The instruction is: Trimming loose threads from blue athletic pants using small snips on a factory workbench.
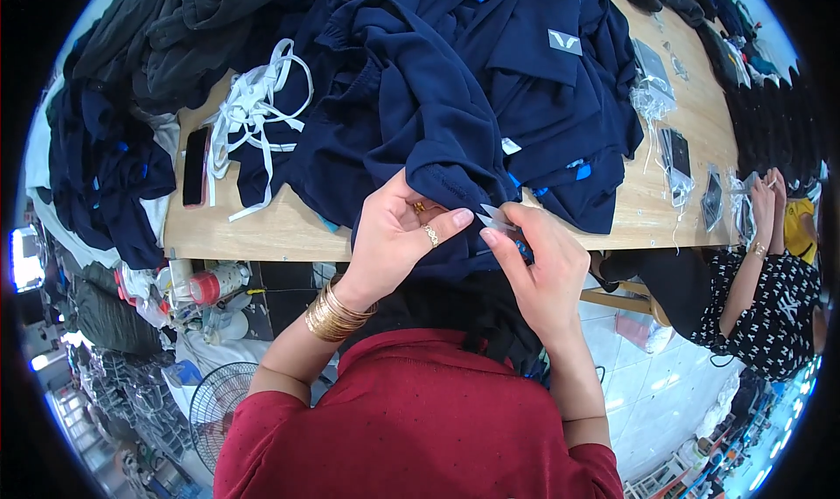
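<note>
My left hand (398,232), with rings and gold bangles at the wrist, pinches the hem of a navy blue garment (420,122) at the near edge of the wooden table (262,232). My right hand (542,267) holds small thread snips (500,221) with a blue handle, their blades touching the fabric edge right beside my left thumb. The garment lies on a heap of similar navy clothes that covers the table's middle.
A bundle of white tape (254,114) and a dark phone (195,166) lie at the table's left. Dark grey clothes (175,35) pile at the far left. Clear-bagged items (674,162) sit at the right, where another person (761,280) works. A fan (217,407) stands below.
</note>
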Demonstrator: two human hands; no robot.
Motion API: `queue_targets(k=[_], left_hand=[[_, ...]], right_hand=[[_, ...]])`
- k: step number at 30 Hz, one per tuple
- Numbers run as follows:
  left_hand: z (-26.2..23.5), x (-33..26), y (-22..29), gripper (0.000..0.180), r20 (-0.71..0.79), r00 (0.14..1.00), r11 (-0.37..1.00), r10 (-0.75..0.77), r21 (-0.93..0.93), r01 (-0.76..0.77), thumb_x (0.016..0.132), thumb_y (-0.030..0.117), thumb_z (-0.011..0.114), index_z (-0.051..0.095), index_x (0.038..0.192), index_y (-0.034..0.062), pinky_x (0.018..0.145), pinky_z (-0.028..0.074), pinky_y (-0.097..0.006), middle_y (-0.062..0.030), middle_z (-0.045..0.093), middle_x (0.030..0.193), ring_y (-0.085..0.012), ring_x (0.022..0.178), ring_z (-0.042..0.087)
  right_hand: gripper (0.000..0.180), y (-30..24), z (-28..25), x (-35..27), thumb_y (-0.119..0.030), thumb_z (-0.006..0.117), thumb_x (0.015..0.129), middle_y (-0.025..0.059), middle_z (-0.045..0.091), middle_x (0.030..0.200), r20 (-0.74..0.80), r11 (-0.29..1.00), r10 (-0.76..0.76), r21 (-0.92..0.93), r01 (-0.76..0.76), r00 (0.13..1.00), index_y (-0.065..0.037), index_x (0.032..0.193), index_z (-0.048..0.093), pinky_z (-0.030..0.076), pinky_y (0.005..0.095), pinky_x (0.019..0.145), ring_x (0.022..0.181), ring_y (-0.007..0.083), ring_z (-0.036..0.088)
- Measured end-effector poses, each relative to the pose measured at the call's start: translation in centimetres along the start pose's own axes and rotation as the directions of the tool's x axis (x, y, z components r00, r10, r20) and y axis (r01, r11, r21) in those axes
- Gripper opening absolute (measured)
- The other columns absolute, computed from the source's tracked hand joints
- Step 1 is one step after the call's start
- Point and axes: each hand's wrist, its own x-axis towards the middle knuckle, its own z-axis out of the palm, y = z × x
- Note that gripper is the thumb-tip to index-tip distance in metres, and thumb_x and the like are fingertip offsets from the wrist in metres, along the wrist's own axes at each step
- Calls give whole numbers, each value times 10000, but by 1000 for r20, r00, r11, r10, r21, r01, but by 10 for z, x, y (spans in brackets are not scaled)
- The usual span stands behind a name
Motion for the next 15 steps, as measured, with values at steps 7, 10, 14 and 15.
queue_targets(k=[7,10,14,15], left_hand=[[4,0,-1,273,-11,1000,1000,-7,-28,7,779,-21,653,538,1026,-8,832,453,-254,-73,607,943,-115,876,571],[5,0,-2,278,-23,1000,999,-10,-40,9,775,-23,656,537,1026,-8,828,452,-252,-71,609,946,-114,873,571],[7,1,-1,276,-24,1000,998,-12,-56,10,775,-30,652,535,1024,-15,829,452,-252,-73,611,945,-114,876,573],[7,1,-1,276,-24,1000,998,0,-60,-1,775,-32,649,533,1025,-18,829,452,-253,-74,612,945,-114,878,574]], right_hand=[[223,-3,-1,0,-247,663,786,56,587,708,-4,999,17,-37,-17,1000,-51,863,589,438,273,532,596,193,574],[219,-2,-1,0,-246,662,787,58,595,718,-25,999,17,-40,-18,1000,-52,857,588,440,271,533,600,196,577],[216,-2,0,-1,-244,661,788,60,601,727,-17,999,39,-36,-40,999,-52,856,590,442,271,533,604,198,581],[214,-2,0,-1,-243,661,788,60,601,727,-21,999,33,-42,-34,999,-52,855,591,442,271,532,602,198,580]])
